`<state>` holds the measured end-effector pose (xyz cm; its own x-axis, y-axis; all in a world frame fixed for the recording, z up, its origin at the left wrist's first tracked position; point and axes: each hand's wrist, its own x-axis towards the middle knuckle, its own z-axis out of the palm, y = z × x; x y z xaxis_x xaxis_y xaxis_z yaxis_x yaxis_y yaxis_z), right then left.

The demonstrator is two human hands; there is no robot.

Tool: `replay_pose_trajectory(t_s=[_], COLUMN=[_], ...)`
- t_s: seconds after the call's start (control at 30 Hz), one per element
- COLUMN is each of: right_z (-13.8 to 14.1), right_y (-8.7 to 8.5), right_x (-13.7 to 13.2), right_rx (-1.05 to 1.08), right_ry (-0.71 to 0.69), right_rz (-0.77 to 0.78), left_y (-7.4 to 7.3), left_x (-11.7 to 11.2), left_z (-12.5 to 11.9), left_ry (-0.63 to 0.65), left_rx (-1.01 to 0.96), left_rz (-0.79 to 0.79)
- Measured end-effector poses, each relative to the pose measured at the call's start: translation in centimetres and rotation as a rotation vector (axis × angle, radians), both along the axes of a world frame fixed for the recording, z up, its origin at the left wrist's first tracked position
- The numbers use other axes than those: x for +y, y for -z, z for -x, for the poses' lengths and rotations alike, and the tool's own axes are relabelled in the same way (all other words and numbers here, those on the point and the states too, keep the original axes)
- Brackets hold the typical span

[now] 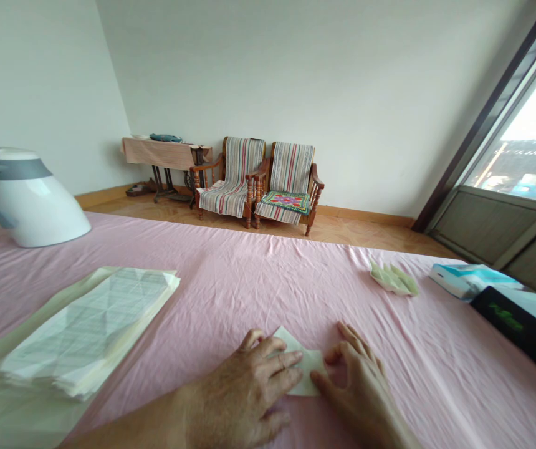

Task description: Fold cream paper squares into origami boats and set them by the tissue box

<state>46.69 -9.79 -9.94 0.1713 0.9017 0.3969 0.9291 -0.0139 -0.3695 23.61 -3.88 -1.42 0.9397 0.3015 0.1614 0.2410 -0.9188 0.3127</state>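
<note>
A small folded piece of pale paper (312, 381) lies on the pink cloth in front of me. My left hand (261, 386) rests over its left part, fingers stretched out and spread, pressing it down. At the paper's right edge is my right hand (354, 377), its thumb and bent index finger closed on the edge while the other fingers reach forward. To the left sits a stack of creased white and pale-yellow paper sheets (95, 318). Beyond my right hand stands a folded pale-green paper shape (393, 279) with pointed ends, apart from both hands.
A white and grey jug (43, 202) stands at the table's far left. On the right are a blue-and-white tissue pack (473, 277) and a black box (515, 327). Past the pink tablecloth (230, 274) are two wooden armchairs (268, 178) and a cloth-covered sewing table (165, 153).
</note>
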Motion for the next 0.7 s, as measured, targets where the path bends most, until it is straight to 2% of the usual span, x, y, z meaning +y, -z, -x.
replay_pose_trajectory(t_s=[0.17, 0.37, 0.53, 0.7], right_z=[1.5, 1.5, 1.7, 2.2], right_y=[-1.3, -1.6, -2.4, -3.5], right_x=[-0.5, -0.1, 0.1, 0.3], right_rx=[0.080, 0.176, 0.190, 0.171], right_ry=[0.043, 0.052, 0.082, 0.098], right_rz=[0.012, 0.047, 0.093, 0.162], left_y=[0.0, 0.1, 0.1, -0.4], left_x=[0.1, 0.1, 0.1, 0.0], left_z=[0.0, 0.1, 0.1, -0.2], left_ry=[-0.001, 0.000, 0.007, 0.008], left_rx=[0.024, 0.009, 0.014, 0.099], left_rz=[0.008, 0.009, -0.005, -0.037])
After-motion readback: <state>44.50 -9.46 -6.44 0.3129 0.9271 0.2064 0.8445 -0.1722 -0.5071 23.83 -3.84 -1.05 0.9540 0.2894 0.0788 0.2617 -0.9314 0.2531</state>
